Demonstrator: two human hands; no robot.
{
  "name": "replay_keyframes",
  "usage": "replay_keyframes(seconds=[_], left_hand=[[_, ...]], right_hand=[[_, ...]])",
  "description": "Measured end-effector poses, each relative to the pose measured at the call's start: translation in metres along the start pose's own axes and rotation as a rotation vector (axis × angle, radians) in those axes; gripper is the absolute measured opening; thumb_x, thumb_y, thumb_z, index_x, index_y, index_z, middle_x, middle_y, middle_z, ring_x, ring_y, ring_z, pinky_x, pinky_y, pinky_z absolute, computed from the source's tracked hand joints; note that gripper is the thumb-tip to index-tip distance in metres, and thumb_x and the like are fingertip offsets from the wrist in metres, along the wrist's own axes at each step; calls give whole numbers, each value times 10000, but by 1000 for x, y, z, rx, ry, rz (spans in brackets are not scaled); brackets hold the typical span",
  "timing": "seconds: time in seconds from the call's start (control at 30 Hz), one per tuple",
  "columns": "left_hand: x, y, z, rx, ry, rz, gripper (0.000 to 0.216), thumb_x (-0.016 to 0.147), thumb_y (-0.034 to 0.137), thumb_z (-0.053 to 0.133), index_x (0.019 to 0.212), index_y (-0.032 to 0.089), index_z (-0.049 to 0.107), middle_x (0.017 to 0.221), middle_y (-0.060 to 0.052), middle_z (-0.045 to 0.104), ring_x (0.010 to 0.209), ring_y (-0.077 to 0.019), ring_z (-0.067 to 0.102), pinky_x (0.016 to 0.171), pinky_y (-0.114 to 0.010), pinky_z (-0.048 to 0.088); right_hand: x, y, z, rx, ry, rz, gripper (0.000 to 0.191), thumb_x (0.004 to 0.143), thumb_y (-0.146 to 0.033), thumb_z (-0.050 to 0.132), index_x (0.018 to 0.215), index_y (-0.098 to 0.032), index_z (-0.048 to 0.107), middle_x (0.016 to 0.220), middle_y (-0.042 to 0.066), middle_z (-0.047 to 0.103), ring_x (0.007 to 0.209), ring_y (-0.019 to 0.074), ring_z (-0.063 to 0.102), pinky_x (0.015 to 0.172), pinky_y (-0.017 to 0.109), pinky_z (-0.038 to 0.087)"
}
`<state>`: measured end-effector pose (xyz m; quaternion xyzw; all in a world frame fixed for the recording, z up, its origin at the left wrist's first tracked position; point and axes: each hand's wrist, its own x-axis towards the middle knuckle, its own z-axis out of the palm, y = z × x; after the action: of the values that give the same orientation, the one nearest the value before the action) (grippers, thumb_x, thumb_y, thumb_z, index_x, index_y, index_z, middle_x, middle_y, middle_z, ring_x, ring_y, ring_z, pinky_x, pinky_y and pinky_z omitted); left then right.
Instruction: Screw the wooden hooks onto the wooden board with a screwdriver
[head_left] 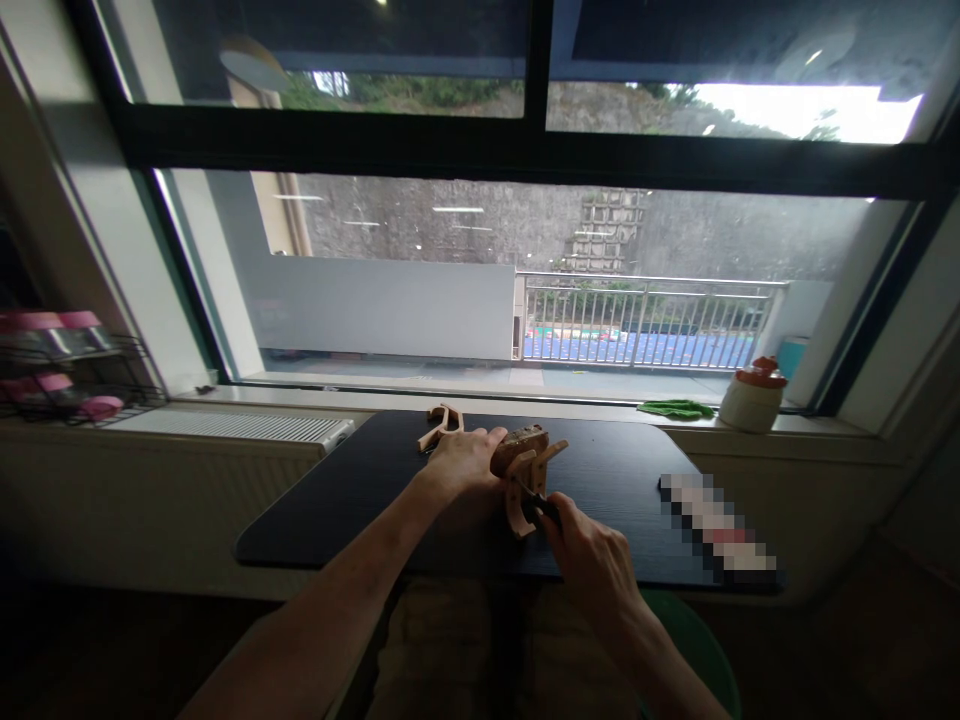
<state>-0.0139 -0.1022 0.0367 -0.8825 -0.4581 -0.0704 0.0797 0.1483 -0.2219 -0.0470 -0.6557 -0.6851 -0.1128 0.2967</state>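
Observation:
My left hand is closed against a rough brown block, its fingers partly hidden, at the middle of the dark table. Joined to or resting against the block is a light brown, curved, wood-like piece with small dark holes. A slanted arm of similar material sticks out to the right. My right hand grips a small black-handled tool, its thin metal end touching or very near the curved piece; its exact kind cannot be made out. Beyond my left hand lies a separate branched wood-like piece.
A blurred-out flat object lies along the table's right edge. On the windowsill are a green cloth and a white container with a red top. A radiator and wire rack stand left; a green bin is below right.

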Motion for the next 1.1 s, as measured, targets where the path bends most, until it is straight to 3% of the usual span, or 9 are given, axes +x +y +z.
replay_keyframes(seconds=[0.2,0.53,0.67,0.73,0.83,0.9,1.0,1.1], left_hand=[[-1,1,-1,6,-11,-30,730,615,761,426,1153,268,462,954,-93,615,915,-316,595,751,-419,449],[1,-2,1,-7,-8,-15,716,607,715,491,1168,273,443,1001,-93,618,973,-330,578,794,-425,438],[3,-3,3,6,-15,-8,628,635,663,502,1126,274,456,997,-86,621,943,-313,592,770,-420,448],[3,-3,2,8,-19,-9,606,644,646,505,1120,273,460,1001,-85,621,939,-309,594,763,-413,451],[2,-2,1,9,-14,-10,616,653,639,503,1149,277,447,1003,-86,622,939,-307,594,759,-407,452],[1,-2,1,9,-6,-10,633,647,652,501,1156,280,443,998,-86,623,949,-311,590,763,-406,451],[1,-1,1,9,0,-5,625,639,676,487,1112,267,467,966,-84,627,942,-315,591,753,-405,452],[0,-2,2,24,13,-7,593,649,666,477,1085,263,473,945,-84,627,905,-310,601,724,-404,457]], right_hand=[[-6,-7,8,-38,-16,-21,213,913,-232,386,1095,-209,495,817,-7,674,667,138,644,512,241,299],[-9,-3,13,-47,-54,-40,247,928,-208,344,1133,-210,482,791,11,655,668,142,629,530,239,313],[-8,-4,13,181,-110,107,265,918,-307,356,1099,-212,524,748,27,655,629,148,608,543,231,321],[-5,-3,10,457,-181,214,302,897,-382,375,1039,-191,561,704,30,623,595,136,566,532,224,325],[3,2,6,871,-378,360,451,881,-497,317,961,-139,581,555,-18,480,440,90,406,431,209,284],[6,4,6,982,-447,410,516,874,-538,273,947,-127,576,501,-54,380,389,74,305,387,206,242],[6,4,9,962,-362,391,418,839,-507,401,938,-142,579,556,-28,467,468,94,415,447,212,291],[3,-1,12,632,-182,294,308,819,-364,500,1079,-201,528,763,17,627,673,157,572,573,236,335]])
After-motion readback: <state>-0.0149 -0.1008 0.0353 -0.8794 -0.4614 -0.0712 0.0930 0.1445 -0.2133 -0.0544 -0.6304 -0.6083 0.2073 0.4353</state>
